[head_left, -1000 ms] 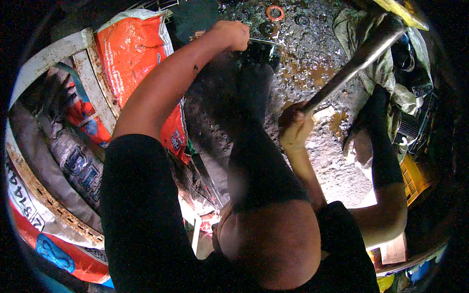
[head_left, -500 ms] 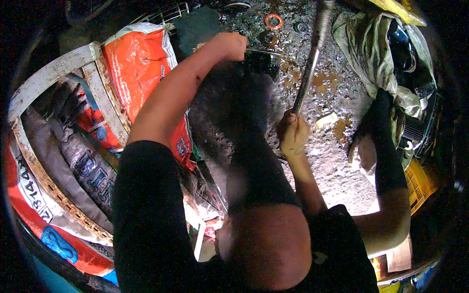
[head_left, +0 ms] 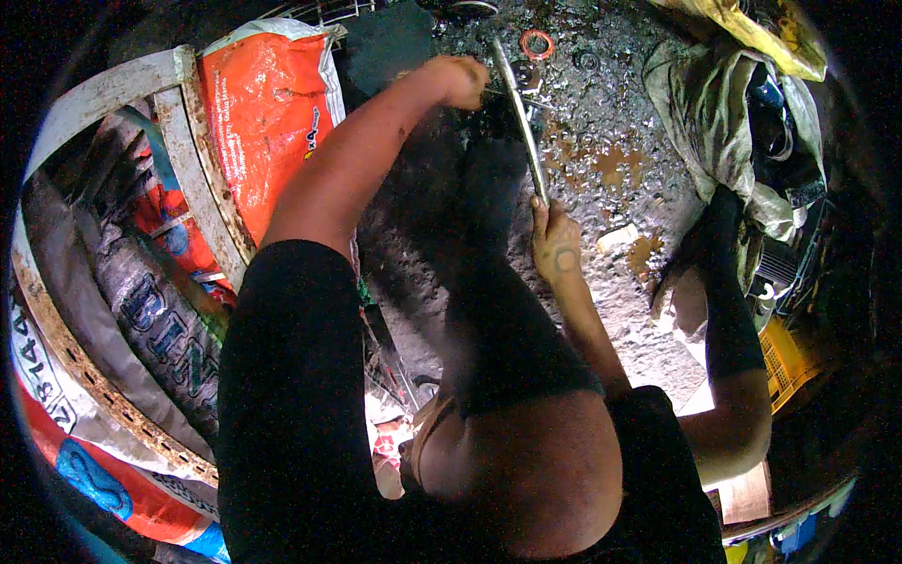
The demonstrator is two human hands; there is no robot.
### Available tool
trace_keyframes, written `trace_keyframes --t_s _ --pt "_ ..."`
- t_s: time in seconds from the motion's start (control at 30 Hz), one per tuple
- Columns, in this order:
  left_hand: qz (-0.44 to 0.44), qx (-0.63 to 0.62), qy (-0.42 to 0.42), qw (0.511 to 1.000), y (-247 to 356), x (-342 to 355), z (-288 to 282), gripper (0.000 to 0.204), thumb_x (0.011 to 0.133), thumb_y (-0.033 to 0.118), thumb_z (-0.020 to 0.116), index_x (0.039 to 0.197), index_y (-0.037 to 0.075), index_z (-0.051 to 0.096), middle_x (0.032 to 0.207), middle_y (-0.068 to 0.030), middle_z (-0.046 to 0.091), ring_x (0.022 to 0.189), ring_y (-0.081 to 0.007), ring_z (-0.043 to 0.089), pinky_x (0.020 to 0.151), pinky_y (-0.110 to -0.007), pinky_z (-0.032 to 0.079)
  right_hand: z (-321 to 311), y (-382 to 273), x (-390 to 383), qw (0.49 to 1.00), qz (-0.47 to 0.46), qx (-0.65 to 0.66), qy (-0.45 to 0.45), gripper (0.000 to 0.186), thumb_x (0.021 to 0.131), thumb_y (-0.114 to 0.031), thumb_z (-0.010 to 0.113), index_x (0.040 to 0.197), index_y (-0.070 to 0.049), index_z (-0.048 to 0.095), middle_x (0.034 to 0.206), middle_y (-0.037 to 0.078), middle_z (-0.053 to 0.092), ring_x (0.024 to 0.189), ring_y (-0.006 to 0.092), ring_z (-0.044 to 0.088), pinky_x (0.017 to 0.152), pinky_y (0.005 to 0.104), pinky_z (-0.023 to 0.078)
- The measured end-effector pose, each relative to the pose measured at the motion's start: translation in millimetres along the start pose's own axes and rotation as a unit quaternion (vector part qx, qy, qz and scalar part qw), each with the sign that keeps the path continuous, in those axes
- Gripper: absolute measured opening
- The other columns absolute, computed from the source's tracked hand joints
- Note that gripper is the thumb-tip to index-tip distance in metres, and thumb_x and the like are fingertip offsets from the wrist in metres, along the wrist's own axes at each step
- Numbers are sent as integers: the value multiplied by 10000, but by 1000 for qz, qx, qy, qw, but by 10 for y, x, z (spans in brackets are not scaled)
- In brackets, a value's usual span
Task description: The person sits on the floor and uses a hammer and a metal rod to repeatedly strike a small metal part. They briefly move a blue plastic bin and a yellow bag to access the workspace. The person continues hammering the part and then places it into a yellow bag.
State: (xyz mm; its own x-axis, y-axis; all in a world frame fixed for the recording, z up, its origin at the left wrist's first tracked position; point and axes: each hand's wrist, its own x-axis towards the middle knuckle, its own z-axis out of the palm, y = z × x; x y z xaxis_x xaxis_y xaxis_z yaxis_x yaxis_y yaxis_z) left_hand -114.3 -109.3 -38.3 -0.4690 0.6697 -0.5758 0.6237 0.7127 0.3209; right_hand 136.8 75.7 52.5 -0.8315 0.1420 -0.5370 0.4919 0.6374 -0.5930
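Metal bar (head_left: 522, 122), long and grey, is the thing in work: it stands nearly upright in the picture, its lower end inside the right hand (head_left: 556, 246) and its upper end near the dark part (head_left: 489, 101) on the rough, stained ground (head_left: 611, 169). The right hand is closed fully around the lower end of the bar. Farther up, the left hand (head_left: 460, 80) is closed as a fist beside the dark part; it seems to pinch a thin rod (head_left: 515, 94), but the picture does not show this clearly.

To do this step well, the person probably needs to keep the left fist steady and clear of the bar's end, so that the bar meets only the metal piece. A firm grip low on the bar gives good control. Beyond the hands, an orange ring (head_left: 536, 43) lies on the ground, an orange sack (head_left: 272, 113) leans at the left, and crumpled cloth (head_left: 714, 113) lies at the right.
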Motion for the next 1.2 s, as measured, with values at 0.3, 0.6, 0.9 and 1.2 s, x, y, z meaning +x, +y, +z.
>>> trace_keyframes --t_s 0.3,0.6,0.9,1.2 --pt "-15 20 -40 999 117 -9 -248 364 731 241 622 1058 95 687 1112 -131 676 1013 -331 650 843 -455 539 63 47 119 999 -14 -41 29 415 999 -363 447 984 24 598 668 263 595 591 433 604 543 496 450" --pt "-25 23 -65 997 187 -45 -312 332 723 248 631 1012 100 699 1043 -154 690 985 -350 656 833 -464 537 16 -27 -39 1000 1 -6 20 476 992 -361 441 1072 90 569 765 317 594 717 485 600 632 532 459" --pt "-1 48 -85 995 84 142 -242 338 745 273 645 1013 73 688 1061 -181 680 993 -372 647 860 -473 532 -122 -238 -245 986 -80 86 116 426 1006 -361 426 906 26 575 574 160 528 544 299 567 525 410 412" --pt "4 56 -45 997 83 89 -347 274 760 204 588 973 84 712 1046 -173 688 982 -340 664 834 -461 531 -252 -267 -260 981 -43 162 100 355 985 -320 473 956 6 610 572 183 523 504 348 561 486 434 411"
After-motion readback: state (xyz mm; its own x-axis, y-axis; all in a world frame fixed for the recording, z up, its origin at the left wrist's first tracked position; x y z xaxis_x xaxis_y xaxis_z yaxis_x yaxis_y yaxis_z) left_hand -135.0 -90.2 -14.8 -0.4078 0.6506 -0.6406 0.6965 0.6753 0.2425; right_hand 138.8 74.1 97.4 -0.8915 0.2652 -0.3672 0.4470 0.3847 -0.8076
